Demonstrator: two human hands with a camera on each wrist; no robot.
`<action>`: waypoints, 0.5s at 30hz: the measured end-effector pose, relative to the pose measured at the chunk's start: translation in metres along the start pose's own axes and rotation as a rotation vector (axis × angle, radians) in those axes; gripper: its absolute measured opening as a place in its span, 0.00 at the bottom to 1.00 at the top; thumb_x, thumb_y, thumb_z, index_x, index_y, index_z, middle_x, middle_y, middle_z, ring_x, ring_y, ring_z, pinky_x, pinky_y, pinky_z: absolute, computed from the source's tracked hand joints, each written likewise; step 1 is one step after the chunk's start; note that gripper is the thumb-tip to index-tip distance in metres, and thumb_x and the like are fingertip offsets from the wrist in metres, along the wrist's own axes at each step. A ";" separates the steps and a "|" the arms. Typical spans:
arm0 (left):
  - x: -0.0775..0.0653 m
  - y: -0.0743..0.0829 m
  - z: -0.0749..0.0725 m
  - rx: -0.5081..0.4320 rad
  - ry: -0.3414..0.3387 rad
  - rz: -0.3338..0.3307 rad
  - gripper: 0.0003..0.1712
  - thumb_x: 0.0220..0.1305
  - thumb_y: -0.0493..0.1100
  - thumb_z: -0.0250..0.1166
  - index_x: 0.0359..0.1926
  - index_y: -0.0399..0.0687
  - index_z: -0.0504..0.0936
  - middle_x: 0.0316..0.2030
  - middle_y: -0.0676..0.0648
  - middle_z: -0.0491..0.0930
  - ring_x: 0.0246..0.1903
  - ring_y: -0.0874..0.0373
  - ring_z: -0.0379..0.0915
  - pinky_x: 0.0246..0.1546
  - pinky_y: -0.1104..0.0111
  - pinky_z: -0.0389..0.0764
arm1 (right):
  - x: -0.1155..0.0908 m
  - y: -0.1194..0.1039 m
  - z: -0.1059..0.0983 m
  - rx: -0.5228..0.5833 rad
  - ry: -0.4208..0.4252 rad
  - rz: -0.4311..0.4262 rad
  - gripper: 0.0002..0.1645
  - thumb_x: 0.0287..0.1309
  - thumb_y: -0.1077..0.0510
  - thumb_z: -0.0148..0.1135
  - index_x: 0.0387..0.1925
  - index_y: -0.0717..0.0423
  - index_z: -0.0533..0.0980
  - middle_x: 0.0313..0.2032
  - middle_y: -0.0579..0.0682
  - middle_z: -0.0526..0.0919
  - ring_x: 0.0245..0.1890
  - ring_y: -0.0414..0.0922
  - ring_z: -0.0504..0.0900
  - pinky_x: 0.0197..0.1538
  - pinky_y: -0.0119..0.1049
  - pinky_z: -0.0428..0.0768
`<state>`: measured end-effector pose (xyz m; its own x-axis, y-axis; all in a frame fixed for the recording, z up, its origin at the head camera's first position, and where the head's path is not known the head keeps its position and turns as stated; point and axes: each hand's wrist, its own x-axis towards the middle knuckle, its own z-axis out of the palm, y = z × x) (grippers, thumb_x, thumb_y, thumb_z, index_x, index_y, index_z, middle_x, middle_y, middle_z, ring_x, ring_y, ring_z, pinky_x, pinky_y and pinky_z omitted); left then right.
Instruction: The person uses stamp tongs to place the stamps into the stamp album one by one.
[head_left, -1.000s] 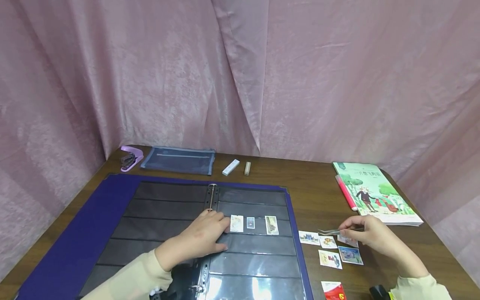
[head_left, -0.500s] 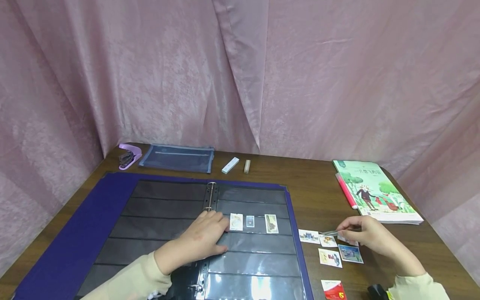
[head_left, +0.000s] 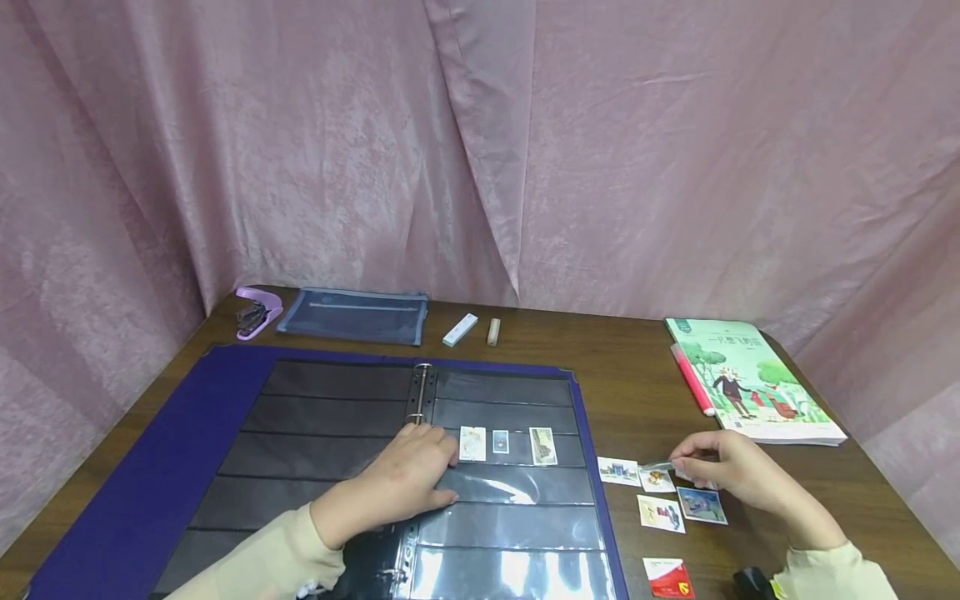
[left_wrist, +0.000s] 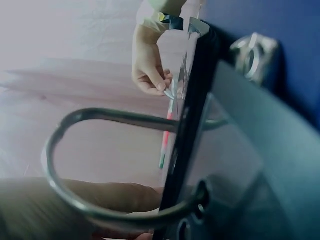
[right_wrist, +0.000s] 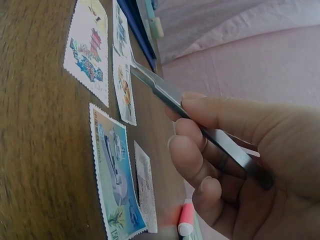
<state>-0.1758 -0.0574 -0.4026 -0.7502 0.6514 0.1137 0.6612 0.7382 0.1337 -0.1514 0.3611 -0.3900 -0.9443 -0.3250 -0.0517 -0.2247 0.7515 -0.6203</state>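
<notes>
My right hand (head_left: 735, 468) pinches metal tweezers (right_wrist: 172, 102) between thumb and fingers. Their tips meet the edge of a small stamp with an orange picture (right_wrist: 125, 91) on the table; whether they grip it I cannot tell. Around it lie a blue landscape stamp (right_wrist: 116, 172), a white stamp with a red and blue picture (right_wrist: 87, 50) and others. My left hand (head_left: 408, 475) rests on the open stamp album (head_left: 142, 483) by its metal rings (left_wrist: 90, 115). Beside its fingertips, three stamps, one a small blue one (head_left: 500, 442), sit in a row on the right page.
A red-and-white stamp (head_left: 667, 577) lies near the front edge. Behind the right hand are a green book (head_left: 750, 379) and a red marker (head_left: 693, 380). Along the back stand a purple stapler (head_left: 259, 313), a mesh pouch (head_left: 356, 317), a white box (head_left: 460, 330) and a small beige block (head_left: 493, 332).
My right hand has shifted slightly left, bringing the tweezers' tips over the orange-picture stamp. The left hand stays in place on the album.
</notes>
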 end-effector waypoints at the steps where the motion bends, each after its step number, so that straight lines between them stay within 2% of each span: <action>1: 0.000 -0.001 0.000 -0.011 -0.005 -0.001 0.21 0.42 0.56 0.70 0.33 0.50 0.75 0.28 0.56 0.71 0.31 0.62 0.62 0.36 0.69 0.62 | 0.000 0.000 0.000 -0.002 0.002 -0.003 0.10 0.55 0.54 0.58 0.31 0.57 0.78 0.24 0.44 0.79 0.21 0.29 0.73 0.24 0.28 0.73; 15: 0.003 -0.008 -0.001 -0.142 -0.108 0.004 0.18 0.44 0.53 0.69 0.31 0.52 0.70 0.29 0.58 0.66 0.32 0.63 0.59 0.37 0.70 0.62 | 0.002 0.000 0.002 -0.025 0.038 -0.038 0.08 0.57 0.55 0.56 0.30 0.55 0.78 0.23 0.44 0.79 0.23 0.29 0.74 0.26 0.28 0.74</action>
<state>-0.1832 -0.0615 -0.4022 -0.7376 0.6751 0.0094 0.6516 0.7081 0.2721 -0.1524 0.3593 -0.3918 -0.9434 -0.3317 0.0020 -0.2661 0.7532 -0.6016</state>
